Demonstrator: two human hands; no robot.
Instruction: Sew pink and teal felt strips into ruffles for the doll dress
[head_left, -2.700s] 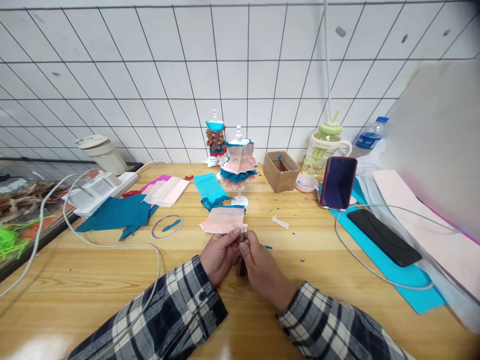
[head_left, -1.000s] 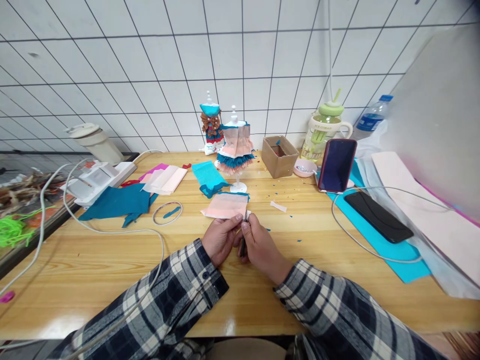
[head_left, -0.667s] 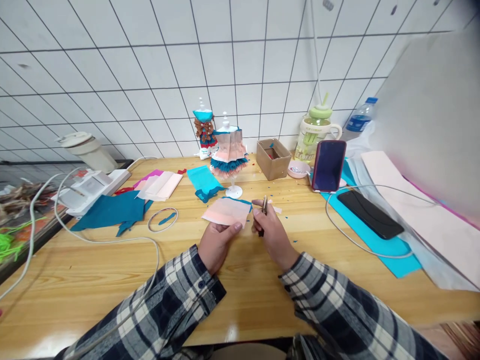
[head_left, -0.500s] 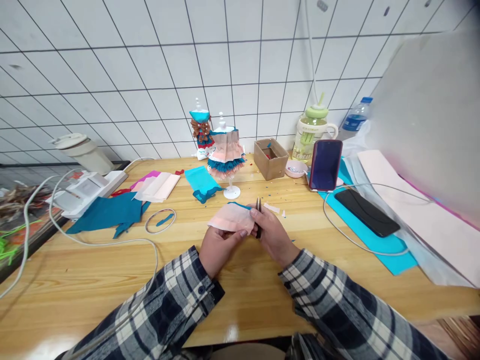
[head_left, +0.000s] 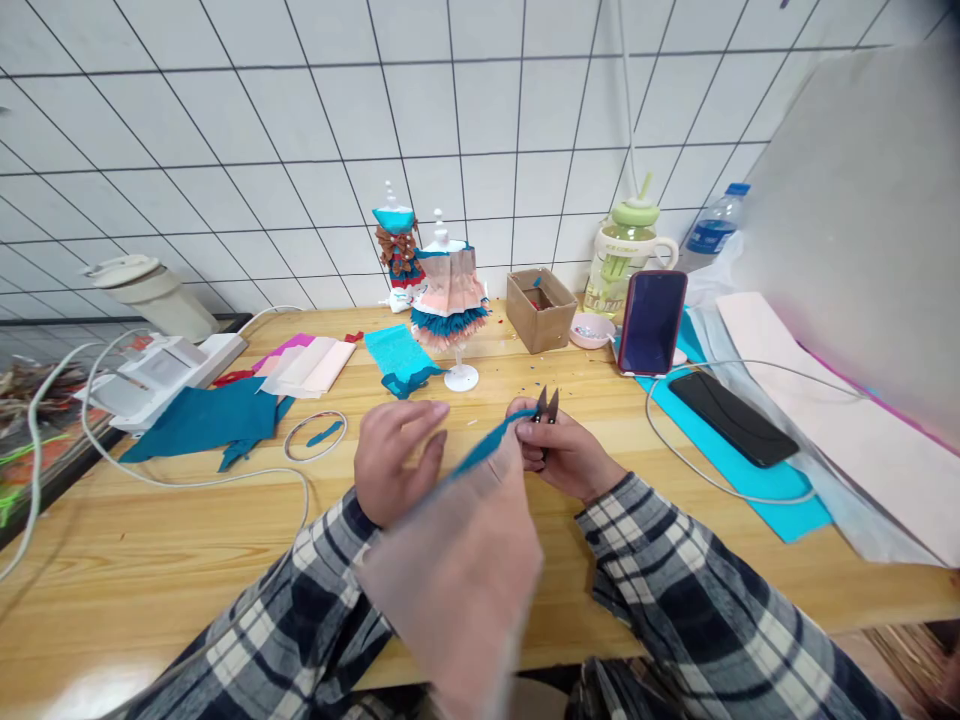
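My right hand [head_left: 566,450] grips small dark scissors [head_left: 550,408], their two pointed blades apart and facing away from me. The same fingers pinch the top corner of a pale pink crepe paper piece [head_left: 472,580] with a teal edge. This paper hangs toward me, its lower part smeared by motion. On the left, my left hand [head_left: 397,455] is open beside the paper's teal edge, fingers apart and holding nothing. Beyond both hands stands a small white dress form [head_left: 452,300] in a pink and teal ruffled paper dress. A second dressed form [head_left: 397,245] is behind it.
Teal paper [head_left: 202,420], folded pale paper [head_left: 310,367] and a tape ring [head_left: 316,437] lie left. A cardboard box [head_left: 541,315], pink dish [head_left: 592,331], propped phone [head_left: 651,322] and jug [head_left: 626,260] stand right. A white cable [head_left: 187,487] crosses the left side.
My left hand has let go of the crepe paper and moved left, its fingers opening. The paper has swung down toward me from my right hand. The scissors' blades now show apart.
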